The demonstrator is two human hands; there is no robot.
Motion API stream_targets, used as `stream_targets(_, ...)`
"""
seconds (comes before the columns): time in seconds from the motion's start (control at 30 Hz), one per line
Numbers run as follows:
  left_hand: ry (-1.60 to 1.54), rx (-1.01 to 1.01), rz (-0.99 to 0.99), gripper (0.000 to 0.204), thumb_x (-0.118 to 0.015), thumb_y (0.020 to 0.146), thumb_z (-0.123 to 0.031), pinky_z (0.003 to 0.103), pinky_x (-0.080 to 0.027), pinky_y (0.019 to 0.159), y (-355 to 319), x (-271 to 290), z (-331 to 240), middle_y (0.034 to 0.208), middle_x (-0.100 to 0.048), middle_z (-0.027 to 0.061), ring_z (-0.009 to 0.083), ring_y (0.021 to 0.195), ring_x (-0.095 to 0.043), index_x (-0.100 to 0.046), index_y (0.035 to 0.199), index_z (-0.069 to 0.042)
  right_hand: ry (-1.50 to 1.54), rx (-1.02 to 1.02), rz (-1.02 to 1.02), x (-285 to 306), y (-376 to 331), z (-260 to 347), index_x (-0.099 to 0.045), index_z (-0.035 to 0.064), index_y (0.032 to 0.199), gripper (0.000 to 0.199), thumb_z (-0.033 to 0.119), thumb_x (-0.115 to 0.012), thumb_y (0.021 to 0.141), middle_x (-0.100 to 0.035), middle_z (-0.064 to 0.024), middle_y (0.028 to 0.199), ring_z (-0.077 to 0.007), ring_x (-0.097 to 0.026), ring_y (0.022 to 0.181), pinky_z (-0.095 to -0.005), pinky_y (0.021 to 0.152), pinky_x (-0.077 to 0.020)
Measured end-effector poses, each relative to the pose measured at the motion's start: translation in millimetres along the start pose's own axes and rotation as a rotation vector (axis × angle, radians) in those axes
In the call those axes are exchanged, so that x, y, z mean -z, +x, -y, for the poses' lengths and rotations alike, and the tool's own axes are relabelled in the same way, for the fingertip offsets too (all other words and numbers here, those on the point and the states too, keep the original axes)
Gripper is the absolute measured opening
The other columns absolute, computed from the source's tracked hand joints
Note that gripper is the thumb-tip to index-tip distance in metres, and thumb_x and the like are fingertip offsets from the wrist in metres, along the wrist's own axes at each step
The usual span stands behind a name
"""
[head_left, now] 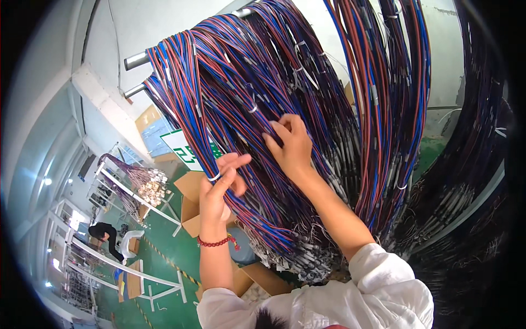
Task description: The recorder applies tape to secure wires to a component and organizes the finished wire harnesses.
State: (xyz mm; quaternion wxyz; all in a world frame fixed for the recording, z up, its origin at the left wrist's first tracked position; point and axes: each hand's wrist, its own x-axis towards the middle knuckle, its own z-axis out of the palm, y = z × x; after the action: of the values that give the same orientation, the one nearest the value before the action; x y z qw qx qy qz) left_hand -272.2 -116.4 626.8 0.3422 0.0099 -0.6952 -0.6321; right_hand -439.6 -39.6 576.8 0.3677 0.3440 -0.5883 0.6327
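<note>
A thick bundle of red, blue and black wires (pixel 192 118) hangs over a metal bar and runs down through my left hand (pixel 216 189). That hand is cupped round the bundle beside a white cable tie (pixel 213 177), its forefinger stretched to the right. Higher and to the right, my right hand (pixel 294 145) has its fingers bent over the hanging wires. Its thumb and forefinger tips come close together there; what is between them is too small to make out. Below, the wires end in a cluster of grey-sleeved ends (pixel 312 260).
Metal bars (pixel 137 59) carry the wires. More wire bundles (pixel 378 109) hang to the right. Cardboard boxes (pixel 192 200) stand below on the left, by a green-and-white sign (pixel 178 147). Farther off are white racks (pixel 131 271) on a green floor and a bent-over person (pixel 104 236).
</note>
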Motion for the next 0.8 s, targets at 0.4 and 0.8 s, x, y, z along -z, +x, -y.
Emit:
stream_targets(0.4, -0.082, -0.093, 0.185, 0.061, -0.057, 0.097, -0.033, 0.033, -0.046, 0.094, 38.6, -16.7, 35.5, 0.133, -0.053, 0.0179, 0.0241, 0.121, -0.054, -0.038, 0.140, 0.005, 0.212, -0.035, 0.184, 22.8, -49.0, 39.7, -0.046, -0.0048, 0.133, 0.056, -0.003, -0.060, 0.079, -0.047, -0.0236, 0.130, -0.0409, -0.052, 0.116, -0.0430, 0.097, -0.0449)
stream_targets(0.8, -0.289, 0.000, 0.297, 0.028, -0.062, 0.095, -0.028, 0.029, -0.042, 0.070, 62.3, -16.5, 50.0, 0.082, -0.049, 0.0010, 0.0103, 0.074, -0.046, -0.053, 0.106, -0.004, 0.155, -0.173, 0.072, 42.3, -28.7, -51.9, -0.066, 0.0040, 0.106, 0.038, 0.011, -0.080, 0.071, -0.063, -0.0107, 0.096, -0.0226, -0.058, 0.086, -0.0335, 0.079, -0.0466)
